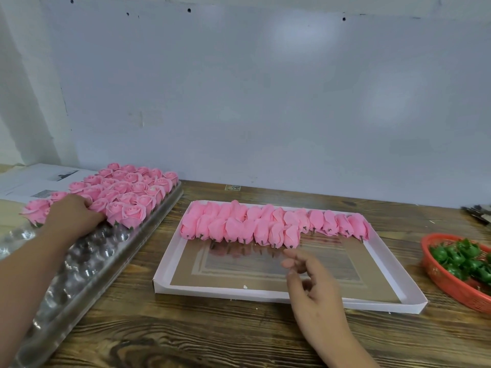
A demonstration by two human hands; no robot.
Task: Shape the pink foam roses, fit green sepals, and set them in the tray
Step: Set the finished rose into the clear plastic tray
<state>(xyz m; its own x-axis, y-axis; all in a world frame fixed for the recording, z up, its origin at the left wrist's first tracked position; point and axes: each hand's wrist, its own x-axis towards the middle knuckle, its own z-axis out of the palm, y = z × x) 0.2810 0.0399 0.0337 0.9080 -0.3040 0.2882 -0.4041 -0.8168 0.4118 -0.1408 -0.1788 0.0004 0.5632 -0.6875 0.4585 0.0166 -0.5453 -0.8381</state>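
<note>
Nearest me, my right hand (308, 277) hovers with loose, spread fingers over the bare floor of the white box tray (372, 304) on the worktop (186, 333). My left hand (71, 216) rests on the finished roses (127, 192) in the clear blister tray (87, 269); its fingertips are hidden among them. Farther back, unshaped pink buds (265, 224) lie in two rows in the box tray; green sepals (462, 257) fill the red basket (451, 288) at right.

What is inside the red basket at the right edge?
The red basket holds a heap of green sepals. Its right part runs out of frame, and the basket floor beneath the heap is covered, so anything underneath cannot be seen.
</note>
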